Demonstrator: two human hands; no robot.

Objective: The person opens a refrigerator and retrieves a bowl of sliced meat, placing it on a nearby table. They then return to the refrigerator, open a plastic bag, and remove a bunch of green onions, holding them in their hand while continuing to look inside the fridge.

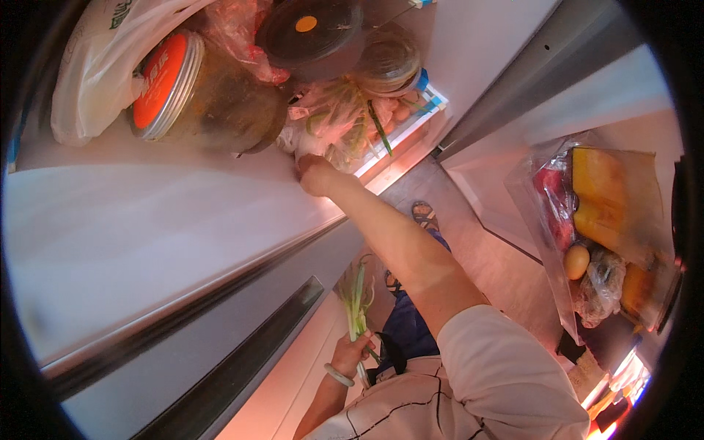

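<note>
My left hand (353, 352), with a pale bangle at the wrist, is closed around a bunch of spring onions (356, 302) in front of my body. My right arm reaches into an open refrigerator. There my right hand (318, 175) is curled against the gathered white part of a clear plastic bag (335, 118) of green vegetables; its fingertips are partly hidden. A large glass jar (231, 104) with a red lid lies on its side left of the bag. Behind the bag are a dark-lidded round container (311, 33) and stacked clear round containers (388, 58).
A white plastic bag (93, 93) sits at the upper left. The door with a long dark handle recess (236, 363) extends at the lower left. At right, a clear door bin (528, 192) holds an egg (576, 262), orange-yellow packs (602, 192) and bagged food (599, 291). My sandalled feet are on the floor (467, 236).
</note>
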